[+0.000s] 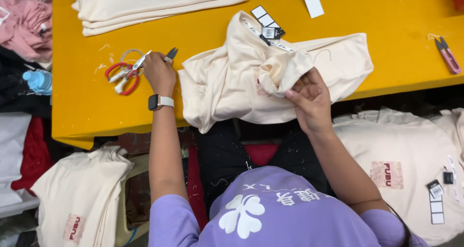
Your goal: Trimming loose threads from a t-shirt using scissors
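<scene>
Two hands are busy on the yellow surface [386,20], and I go from my left. Furthest left lies a pair of red-handled scissors [123,75] among loose thread ends. Just beside them my left hand [158,73], a watch [159,102] on its wrist, has its grip closed round a small thread snip [166,55] whose dark blades poke out past my fingers toward the cloth. In the middle lies a crumpled cream shirt [227,82], black and white tags [268,27] at its collar. My right hand [309,99] rests on the shirt's near side, its grip pinched on a raised fold of the fabric. Behind, at the far edge, sits a stack of folded cream shirts [145,5]. Far right on the surface lies a pink thread snip [448,56], well apart from both hands. Below the surface's edge, more cream shirts [411,165] are piled at my right.
</scene>
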